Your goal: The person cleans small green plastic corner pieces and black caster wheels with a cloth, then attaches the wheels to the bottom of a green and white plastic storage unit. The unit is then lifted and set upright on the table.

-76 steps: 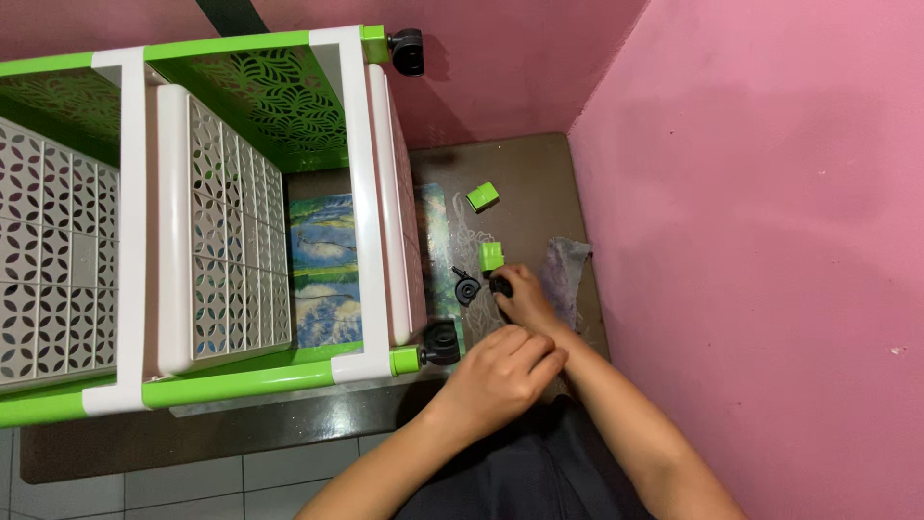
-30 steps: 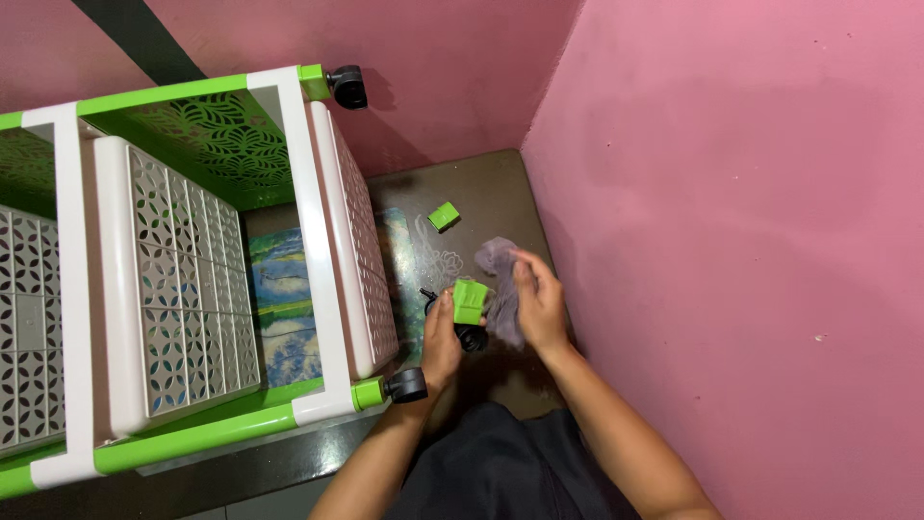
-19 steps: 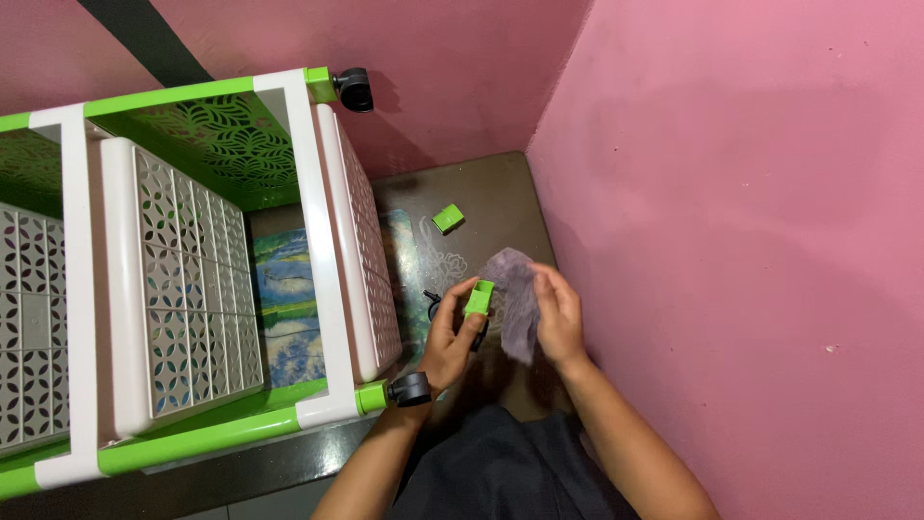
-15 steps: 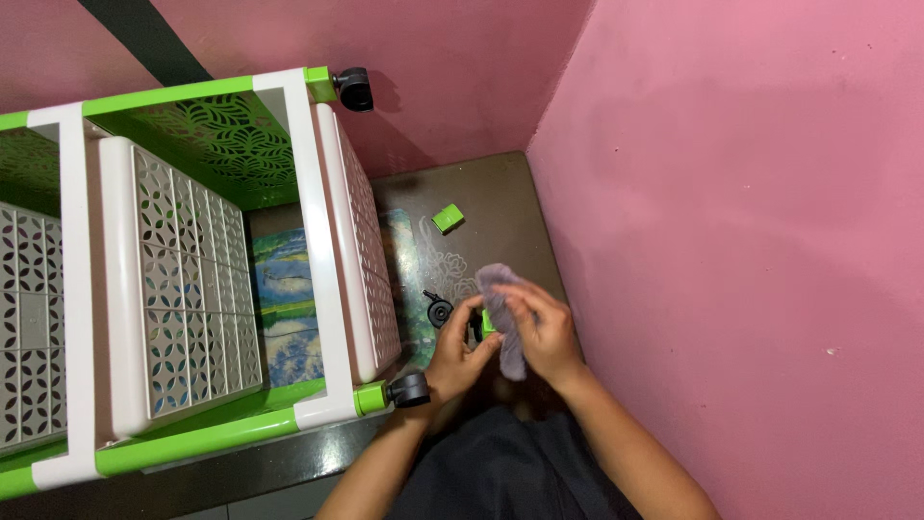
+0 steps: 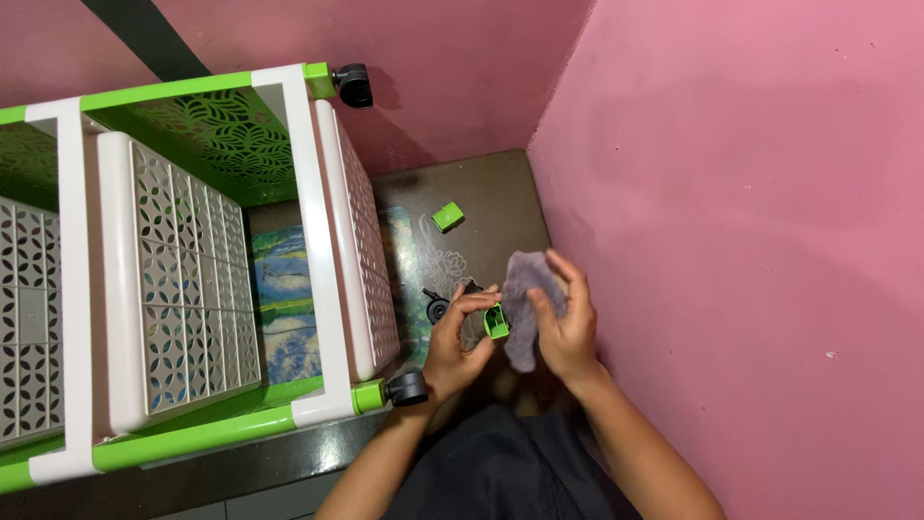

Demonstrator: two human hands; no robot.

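My left hand [image 5: 456, 345] pinches a small green plastic cap [image 5: 496, 321] between thumb and fingers, low in the corner by the pink wall. Against it, my right hand [image 5: 565, 323] holds a crumpled clear plastic bag [image 5: 522, 300]. A black caster wheel [image 5: 439, 308] lies on the dark floor just left of my left hand. Another green cap [image 5: 448, 216] rests on the floor farther back.
A green and white plastic drawer cart [image 5: 212, 279] lies on its side at left, with black casters at its far corner [image 5: 353, 85] and near corner [image 5: 407, 388]. A colourful picture mat [image 5: 285, 318] lies beneath it. Pink walls [image 5: 731, 241] close the corner.
My hands have come together over the floor. The green cap, held up a second ago, now sits lower between both hands, with the plastic bag pressed beside it.
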